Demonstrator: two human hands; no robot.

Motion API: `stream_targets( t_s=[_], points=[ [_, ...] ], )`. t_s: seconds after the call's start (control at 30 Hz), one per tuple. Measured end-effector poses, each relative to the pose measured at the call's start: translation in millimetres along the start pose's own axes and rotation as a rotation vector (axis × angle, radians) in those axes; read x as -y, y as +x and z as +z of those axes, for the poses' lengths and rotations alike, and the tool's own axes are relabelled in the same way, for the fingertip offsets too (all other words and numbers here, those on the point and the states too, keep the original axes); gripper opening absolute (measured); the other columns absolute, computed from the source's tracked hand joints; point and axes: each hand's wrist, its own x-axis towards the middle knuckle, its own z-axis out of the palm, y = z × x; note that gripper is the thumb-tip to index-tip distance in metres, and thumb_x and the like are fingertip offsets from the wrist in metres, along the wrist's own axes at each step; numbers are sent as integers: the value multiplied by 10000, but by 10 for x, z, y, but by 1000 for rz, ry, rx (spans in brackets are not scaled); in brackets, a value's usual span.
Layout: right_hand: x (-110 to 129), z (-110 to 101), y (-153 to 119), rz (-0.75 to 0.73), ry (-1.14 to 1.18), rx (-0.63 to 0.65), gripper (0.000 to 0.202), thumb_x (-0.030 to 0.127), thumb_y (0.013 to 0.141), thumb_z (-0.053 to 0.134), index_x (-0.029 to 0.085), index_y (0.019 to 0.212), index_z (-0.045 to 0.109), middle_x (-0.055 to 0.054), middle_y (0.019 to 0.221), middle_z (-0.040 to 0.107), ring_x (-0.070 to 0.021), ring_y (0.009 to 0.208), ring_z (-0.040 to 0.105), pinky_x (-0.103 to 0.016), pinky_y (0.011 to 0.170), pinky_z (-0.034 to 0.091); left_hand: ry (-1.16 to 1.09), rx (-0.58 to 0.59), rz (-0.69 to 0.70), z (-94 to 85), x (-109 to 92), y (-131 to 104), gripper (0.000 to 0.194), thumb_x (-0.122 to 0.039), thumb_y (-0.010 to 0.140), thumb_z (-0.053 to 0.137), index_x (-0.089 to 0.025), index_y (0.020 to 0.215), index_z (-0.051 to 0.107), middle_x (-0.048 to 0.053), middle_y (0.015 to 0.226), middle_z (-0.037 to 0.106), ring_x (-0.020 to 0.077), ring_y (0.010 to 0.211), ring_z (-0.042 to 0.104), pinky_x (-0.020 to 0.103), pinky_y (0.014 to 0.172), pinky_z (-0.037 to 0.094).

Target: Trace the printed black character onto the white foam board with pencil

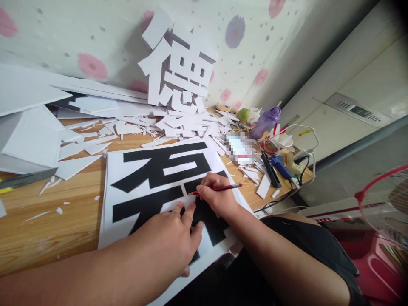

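A red and black pencil (223, 187) is pinched in my right hand (216, 197), its tip down on the white board (106, 187) between black strokes. Large black character shapes (140, 211) cover much of this board, which lies on the wooden table. My left hand (178, 227) rests on the same board just left of the pencil tip, fingers spread and stretched out. White shows under its fingertips; whether that is a separate piece I cannot tell. My left hand and forearm hide the lower part of the black shapes.
A white raised character (188, 70) leans on the flowered wall behind piled white offcuts (185, 123). White board pieces (30, 136) stand left on the table (76, 199). At right are a purple bottle (266, 121), a blue glue gun (280, 166) and cables.
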Motion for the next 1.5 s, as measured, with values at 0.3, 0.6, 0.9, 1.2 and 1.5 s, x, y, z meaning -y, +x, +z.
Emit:
stream_targets(
  t_s=[0.3, 0.6, 0.9, 1.2, 1.5],
  points=[
    [-33, 69, -39, -43, -88, -63, 255, 353, 805, 703, 240, 625, 564, 8, 583, 621, -137, 544, 547, -271, 523, 433, -42, 13, -13, -17, -5, 13, 858, -474, 764, 887, -225, 1515, 555, 331, 1594, 426, 540, 1404, 512, 576, 894, 640],
    [-98, 95, -69, -172, -191, -29, 235, 330, 872, 670, 240, 672, 584, 11, 636, 624, -140, 585, 581, -286, 573, 451, -17, 14, 9, 6, 4, -4, 860, -531, 788, 851, -202, 1522, 546, 341, 1540, 503, 521, 1394, 534, 530, 882, 649],
    [-73, 80, -67, -141, -220, -73, 231, 314, 860, 654, 245, 659, 564, 11, 630, 631, -139, 575, 574, -287, 560, 436, -29, 64, -7, -70, 4, 14, 861, -533, 800, 838, -193, 1530, 534, 353, 1563, 455, 525, 1396, 529, 553, 896, 641],
    [-81, 28, -68, -90, -244, -134, 252, 321, 847, 660, 241, 636, 548, 17, 609, 621, -140, 558, 580, -283, 559, 426, -18, 84, -14, -84, -14, -3, 850, -516, 829, 815, -209, 1555, 497, 356, 1616, 322, 529, 1449, 451, 581, 940, 622],
    [-110, 7, -68, -114, -180, -108, 217, 330, 851, 677, 235, 671, 602, -4, 659, 670, -146, 592, 618, -271, 569, 462, 10, 87, -49, -90, -5, 17, 942, -593, 813, 803, -143, 1567, 463, 319, 1631, 347, 447, 1456, 495, 493, 974, 627]
  ],
)
